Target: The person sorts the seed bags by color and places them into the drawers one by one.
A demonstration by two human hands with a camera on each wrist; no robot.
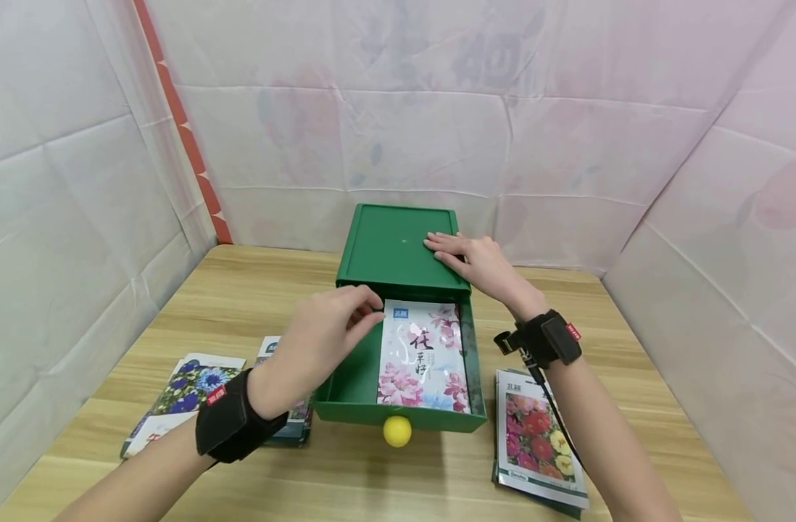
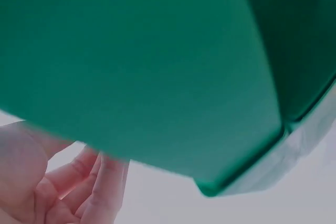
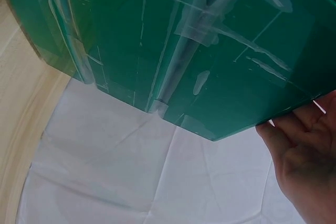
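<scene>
Pinching the top edge of the seed packet (image 1: 424, 357) in the open drawer (image 1: 346, 377), the left hand (image 1: 326, 335) works while the right hand (image 1: 471, 259) lies flat, fingers straight, on the green box (image 1: 385, 250).

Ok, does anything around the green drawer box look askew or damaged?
Nothing looks damaged or spilled. The seed packet lies flat in the open drawer, right of centre. The right hand rests flat on the box top. The packets on the table's left are fanned loosely.
</scene>
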